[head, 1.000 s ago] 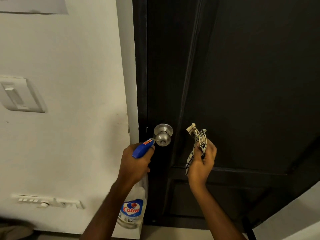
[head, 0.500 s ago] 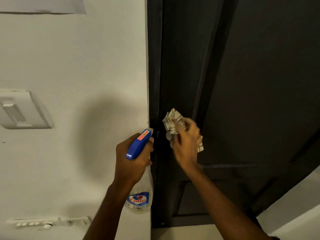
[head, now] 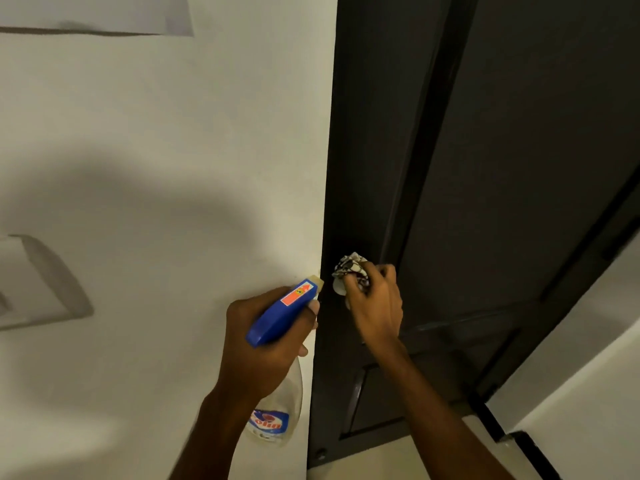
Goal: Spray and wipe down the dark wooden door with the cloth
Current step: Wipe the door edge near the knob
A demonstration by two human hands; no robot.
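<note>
The left hand [head: 263, 344] grips the neck of a spray bottle [head: 282, 311], its blue head pointing up and right towards the door [head: 519, 168], its clear body hanging below the fist in front of the white wall [head: 156, 168]. The right hand [head: 375, 306] clutches a bunched patterned cloth [head: 349, 270] and holds it against the door near its left edge, just beside the bottle's nozzle. A switch plate [head: 41, 282] sits on the wall at far left.
</note>
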